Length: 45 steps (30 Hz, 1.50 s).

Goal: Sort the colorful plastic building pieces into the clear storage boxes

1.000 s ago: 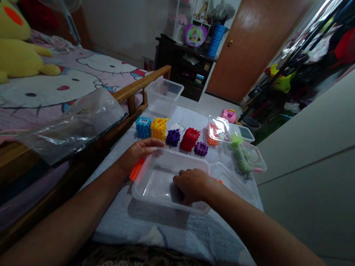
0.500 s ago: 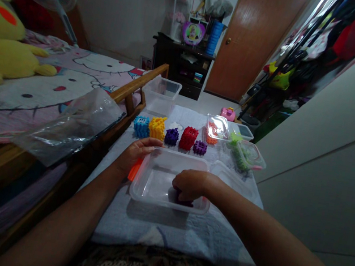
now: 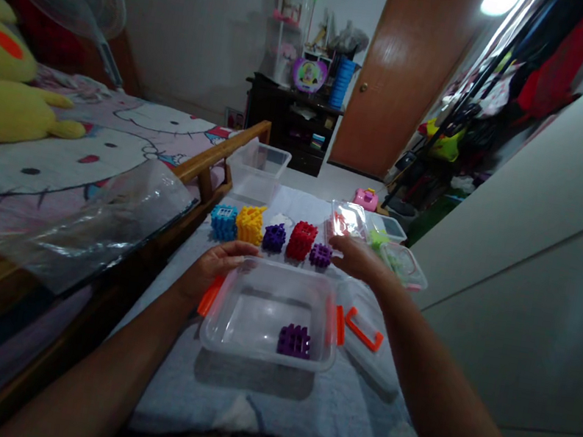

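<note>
A clear plastic container (image 3: 241, 348) with orange side latches sits before me, and a dark purple stack of interlocking blocks (image 3: 295, 341) lies in its near right part. My left hand (image 3: 216, 266) is closed on the container's far left corner. Beyond the container stand block stacks in a row: light blue (image 3: 224, 223), yellow (image 3: 250, 225), dark violet (image 3: 274, 237), red (image 3: 301, 241) and a small purple one (image 3: 320, 255). My right hand (image 3: 355, 257) reaches beside the small purple stack, fingers stretched out and holding nothing.
A clear lid with an orange handle (image 3: 364, 330) lies right of the container. Behind my right hand are clear boxes with orange blocks (image 3: 345, 220) and green blocks (image 3: 401, 263). A tall clear bin (image 3: 257, 175) stands at the back left, by the wooden bed rail (image 3: 221, 151).
My right hand has let go of the dark purple block stack inside the container and moved out, forward and right, to the row. My left hand stays at the container's corner.
</note>
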Tool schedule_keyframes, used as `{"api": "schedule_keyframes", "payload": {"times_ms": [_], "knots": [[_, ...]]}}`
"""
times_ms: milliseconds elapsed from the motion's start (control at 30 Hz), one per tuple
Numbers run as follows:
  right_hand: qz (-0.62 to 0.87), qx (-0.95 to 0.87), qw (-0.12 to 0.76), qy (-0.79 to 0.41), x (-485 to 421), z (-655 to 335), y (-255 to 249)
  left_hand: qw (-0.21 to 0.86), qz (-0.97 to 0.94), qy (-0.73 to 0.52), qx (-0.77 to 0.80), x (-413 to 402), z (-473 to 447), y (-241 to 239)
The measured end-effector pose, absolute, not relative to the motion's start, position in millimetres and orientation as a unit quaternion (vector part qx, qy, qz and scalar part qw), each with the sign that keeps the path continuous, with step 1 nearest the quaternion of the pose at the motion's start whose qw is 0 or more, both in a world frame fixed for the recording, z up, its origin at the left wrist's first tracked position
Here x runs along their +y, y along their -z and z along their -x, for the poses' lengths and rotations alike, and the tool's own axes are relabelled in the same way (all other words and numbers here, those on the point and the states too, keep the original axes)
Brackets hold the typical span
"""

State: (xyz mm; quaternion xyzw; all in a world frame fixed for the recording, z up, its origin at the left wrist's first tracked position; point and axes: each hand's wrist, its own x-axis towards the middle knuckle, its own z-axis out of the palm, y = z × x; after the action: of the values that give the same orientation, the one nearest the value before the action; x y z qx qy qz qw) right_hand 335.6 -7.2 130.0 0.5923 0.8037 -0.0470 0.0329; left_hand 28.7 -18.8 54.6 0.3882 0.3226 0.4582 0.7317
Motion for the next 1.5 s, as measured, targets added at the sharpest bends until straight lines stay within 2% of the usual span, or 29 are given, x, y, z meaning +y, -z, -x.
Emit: {"api": "schedule_keyframes", "payload": {"times_ms": [100, 233, 700, 967, 1167, 1300, 1400, 1500], "knots": [[-0.591, 0.805, 0.024, 0.047, 1, -336, -93, 0.732, -0.392, -0.460, 0.314, -19, -29, -54], [-0.601, 0.798, 0.026, 0.039, 7, -328, -70, 0.739, -0.382, -0.457, 0.314, -18, -29, -51], [-0.605, 0.791, 0.078, 0.040, 26, -317, -68, 0.716, -0.413, -0.458, 0.327, -20, -28, -56], [-0.604, 0.791, 0.077, 0.056, 8, -326, -92, 0.716, -0.406, -0.458, 0.335, -21, -30, -60], [-0.600, 0.796, 0.030, 0.078, -19, -331, -164, 0.715, -0.409, -0.457, 0.336, -19, -29, -55], [-0.523, 0.842, 0.015, 0.133, -45, -302, -207, 0.721, -0.406, -0.457, 0.325, -18, -27, -50], [-0.445, 0.876, 0.019, 0.184, -60, -272, -208, 0.723, -0.409, -0.459, 0.315, -17, -27, -50], [-0.376, 0.902, 0.050, 0.206, -65, -244, -186, 0.727, -0.410, -0.457, 0.307, -17, -27, -50]]}}
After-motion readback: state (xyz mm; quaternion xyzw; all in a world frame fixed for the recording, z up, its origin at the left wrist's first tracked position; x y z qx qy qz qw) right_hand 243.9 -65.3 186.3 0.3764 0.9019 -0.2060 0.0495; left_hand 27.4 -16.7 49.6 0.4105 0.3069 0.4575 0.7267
